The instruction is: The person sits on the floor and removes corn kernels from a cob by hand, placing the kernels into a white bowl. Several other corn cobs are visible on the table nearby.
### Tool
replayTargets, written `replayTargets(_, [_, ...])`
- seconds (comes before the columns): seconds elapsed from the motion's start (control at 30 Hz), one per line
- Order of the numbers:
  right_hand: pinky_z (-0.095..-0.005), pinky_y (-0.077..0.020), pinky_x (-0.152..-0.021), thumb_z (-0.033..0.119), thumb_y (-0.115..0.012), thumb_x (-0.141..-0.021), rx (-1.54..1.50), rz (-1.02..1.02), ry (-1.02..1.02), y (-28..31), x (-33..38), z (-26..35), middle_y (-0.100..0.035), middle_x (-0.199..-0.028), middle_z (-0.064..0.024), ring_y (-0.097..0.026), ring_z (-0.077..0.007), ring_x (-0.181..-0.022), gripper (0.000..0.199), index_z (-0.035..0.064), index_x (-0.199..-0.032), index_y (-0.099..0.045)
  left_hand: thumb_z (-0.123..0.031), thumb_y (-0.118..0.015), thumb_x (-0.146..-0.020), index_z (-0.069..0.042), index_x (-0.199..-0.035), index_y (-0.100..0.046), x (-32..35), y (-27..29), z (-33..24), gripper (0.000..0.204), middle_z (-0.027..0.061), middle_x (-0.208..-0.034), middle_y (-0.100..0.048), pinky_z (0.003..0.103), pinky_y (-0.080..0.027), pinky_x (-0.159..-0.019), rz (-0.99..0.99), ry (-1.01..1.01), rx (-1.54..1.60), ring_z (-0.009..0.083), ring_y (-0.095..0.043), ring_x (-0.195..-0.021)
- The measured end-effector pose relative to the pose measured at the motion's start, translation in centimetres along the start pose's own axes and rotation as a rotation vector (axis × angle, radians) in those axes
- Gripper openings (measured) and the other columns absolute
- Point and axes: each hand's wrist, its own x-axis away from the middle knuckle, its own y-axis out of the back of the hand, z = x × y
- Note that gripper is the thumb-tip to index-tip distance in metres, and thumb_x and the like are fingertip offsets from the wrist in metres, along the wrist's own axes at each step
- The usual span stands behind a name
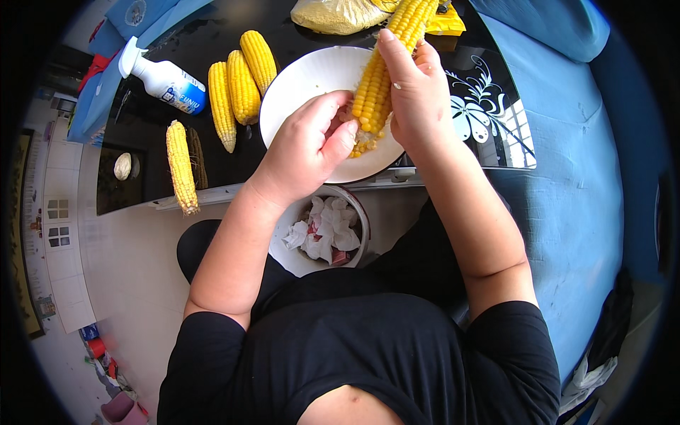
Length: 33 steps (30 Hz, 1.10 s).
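My right hand (414,92) grips a yellow corn cob (386,67), held slanted over a white plate (304,78). The cob's lower end points down at the plate. My left hand (312,145) is curled at that lower end, thumb and fingers pressing on the kernels. A few loose kernels (363,147) lie on the plate just under the cob. The plate sits on a black glossy table (142,134), near its front edge.
Three more cobs (241,85) lie left of the plate, a fourth cob (181,166) at the table's front edge. A white spray bottle (166,79) lies behind them. A bag of yellow kernels (336,14) sits at the back. A bin with crumpled tissue (322,230) stands below. Blue sofa (581,177) on the right.
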Motion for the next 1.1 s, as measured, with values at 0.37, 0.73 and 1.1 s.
replayTargets(0.37, [-0.028, -0.0452, -0.073, 0.026, -0.06, -0.082, -0.043, -0.044, -0.06, -0.4, 0.3, 0.2, -0.054, -0.094, -0.008, -0.052, -0.0125, -0.082, 0.044, -0.0015, -0.11, -0.041, -0.007, -0.045, -0.084, 0.007, -0.104, -0.051, 0.2, 0.3, 0.2, 0.025, 0.0204, -0.093, -0.058, 0.033, -0.046, -0.076, -0.029, 0.081, -0.001, 0.0297, -0.059, -0.084])
replayTargets(0.73, [-0.0278, -0.045, -0.073, 0.026, -0.06, -0.082, -0.068, -0.039, -0.087, -0.5, 0.2, 0.3, -0.054, -0.094, -0.0079, -0.053, -0.0125, -0.082, 0.042, -0.0012, -0.109, -0.042, -0.012, -0.048, -0.087, 0.006, -0.103, -0.052, 0.2, 0.4, 0.5, 0.025, 0.0154, -0.09, -0.06, 0.029, -0.047, -0.074, -0.067, 0.138, 0.105, 0.0205, -0.059, -0.081])
replayTargets(1.1, [-0.0262, -0.0446, -0.072, 0.026, -0.06, -0.082, 0.029, 0.013, -0.02, -0.5, 0.3, 0.0, -0.054, -0.091, -0.0062, -0.052, -0.011, -0.08, 0.04, -0.0003, -0.107, -0.044, -0.009, -0.05, -0.085, 0.006, -0.103, -0.053, 0.0, 0.0, -0.2, 0.024, 0.0135, -0.086, -0.061, 0.027, -0.048, -0.07, -0.008, 0.185, 0.237, 0.0163, -0.059, -0.076])
